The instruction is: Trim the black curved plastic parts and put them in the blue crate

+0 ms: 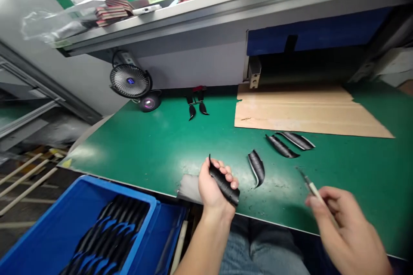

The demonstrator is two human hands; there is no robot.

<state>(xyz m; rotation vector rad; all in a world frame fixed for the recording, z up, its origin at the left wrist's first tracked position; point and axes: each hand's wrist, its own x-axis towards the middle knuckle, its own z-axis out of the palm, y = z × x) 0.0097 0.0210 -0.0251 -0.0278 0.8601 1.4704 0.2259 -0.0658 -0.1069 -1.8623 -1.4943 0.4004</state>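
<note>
My left hand (pixel 214 193) is shut around a black ribbed curved plastic part (pixel 224 184), which hides part of my palm. My right hand (pixel 342 227) pinches a slim pale-handled craft knife (pixel 312 187), its thin blade pointing up and to the left over the green mat (pixel 155 146). The blade touches nothing that I can see. Three similar black curved parts lie on the mat, between my hands and the cardboard: one (pixel 256 167) is nearest my left hand, and the other two (pixel 282 146) (pixel 298 140) lie side by side further right.
A blue crate (pixel 129 206) packed with black and blue parts stands below the mat's near edge at lower left. Behind lie a cardboard sheet (pixel 306 111), small black pieces (pixel 196 105) and a clip-on fan (pixel 130 80). Stacked booklets sit on a shelf (pixel 193 17) above.
</note>
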